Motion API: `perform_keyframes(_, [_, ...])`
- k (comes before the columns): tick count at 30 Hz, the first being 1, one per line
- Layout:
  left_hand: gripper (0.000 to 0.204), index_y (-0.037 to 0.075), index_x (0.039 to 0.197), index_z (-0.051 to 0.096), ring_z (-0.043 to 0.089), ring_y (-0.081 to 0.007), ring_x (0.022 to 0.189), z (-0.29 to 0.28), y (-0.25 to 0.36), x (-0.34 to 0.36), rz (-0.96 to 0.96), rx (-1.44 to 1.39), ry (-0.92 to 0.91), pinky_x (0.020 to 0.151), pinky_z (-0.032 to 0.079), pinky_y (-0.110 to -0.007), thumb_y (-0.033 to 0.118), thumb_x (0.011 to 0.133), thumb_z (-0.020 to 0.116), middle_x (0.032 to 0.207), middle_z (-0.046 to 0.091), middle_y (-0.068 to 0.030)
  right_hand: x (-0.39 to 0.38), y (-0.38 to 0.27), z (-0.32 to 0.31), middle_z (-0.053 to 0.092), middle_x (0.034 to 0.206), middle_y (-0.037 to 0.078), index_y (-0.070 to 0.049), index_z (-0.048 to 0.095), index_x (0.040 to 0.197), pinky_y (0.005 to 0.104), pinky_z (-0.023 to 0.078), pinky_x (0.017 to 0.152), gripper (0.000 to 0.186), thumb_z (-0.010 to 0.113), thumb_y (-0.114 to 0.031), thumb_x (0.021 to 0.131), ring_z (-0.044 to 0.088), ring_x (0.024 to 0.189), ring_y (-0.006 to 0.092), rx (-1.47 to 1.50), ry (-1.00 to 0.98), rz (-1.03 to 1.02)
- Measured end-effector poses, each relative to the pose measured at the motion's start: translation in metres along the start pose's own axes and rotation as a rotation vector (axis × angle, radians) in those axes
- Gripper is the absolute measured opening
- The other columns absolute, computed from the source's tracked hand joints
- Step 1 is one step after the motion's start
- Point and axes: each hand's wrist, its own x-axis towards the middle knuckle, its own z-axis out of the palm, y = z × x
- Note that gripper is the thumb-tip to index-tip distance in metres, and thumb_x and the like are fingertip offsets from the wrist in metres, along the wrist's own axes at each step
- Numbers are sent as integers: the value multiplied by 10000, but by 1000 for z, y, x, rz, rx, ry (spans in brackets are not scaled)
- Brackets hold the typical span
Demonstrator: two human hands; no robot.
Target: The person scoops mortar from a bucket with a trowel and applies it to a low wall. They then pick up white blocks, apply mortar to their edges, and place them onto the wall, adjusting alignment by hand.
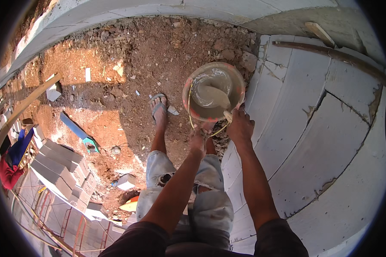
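Observation:
A round bucket (187, 92) with a reddish, mortar-smeared rim stands in front of my legs. Wet grey mortar (206, 81) lies swirled inside it. My right hand (241, 126) is closed round the pale handle of a trowel (216, 97), at the near right of the rim. Its blade is coated and reaches into the mortar. At the near side of the bucket, my left hand (197, 138) is closed at the thin yellowish bucket handle (190, 107). The fingers of that hand are partly hidden.
A pale block wall (296, 128) rises close on my right, with a curved wooden strip (326, 50) along it. On the dirt at left lie a handsaw (78, 129) and stacked grey blocks (60, 167). A co-worker (13, 167) and scaffolding (51, 218) are farther left.

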Motion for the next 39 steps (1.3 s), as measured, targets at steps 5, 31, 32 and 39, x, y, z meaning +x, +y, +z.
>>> perform_keyframes(5, [299, 104, 1044, 533, 542, -146, 688, 93, 36, -74, 71, -50, -126, 683, 513, -323, 404, 1050, 535, 796, 519, -7, -54, 51, -77, 656, 1140, 134, -146, 536, 1269, 506, 517, 861, 535, 716, -154, 765, 664, 1058, 331, 177, -55, 35])
perform_keyframes(31, [596, 107, 998, 572, 346, -67, 399, 103, 301, -582, -218, 429, -1187, 391, 310, -240, 645, 1031, 318, 569, 399, 68, -384, -80, -297, 709, 1100, 192, -60, 711, 1072, 466, 520, 889, 352, 709, -289, 804, 670, 1035, 383, 665, 139, -244])
perform_keyframes(32, [620, 100, 1001, 574, 355, -63, 402, 103, 307, -587, -238, 425, -1205, 395, 316, -236, 663, 1024, 314, 571, 398, 72, -397, -74, -302, 715, 1077, 171, -74, 710, 1104, 451, 518, 887, 361, 728, -284, 812, 677, 1027, 359, 735, 142, -262])
perform_keyframes(39, [692, 84, 1004, 586, 320, -55, 394, 123, 343, -603, -159, 343, -1297, 379, 292, -227, 716, 1000, 303, 561, 392, 66, -479, -63, -297, 710, 931, 89, -106, 684, 1249, 342, 513, 782, 395, 754, -191, 870, 668, 880, 196, 1274, 250, -69])
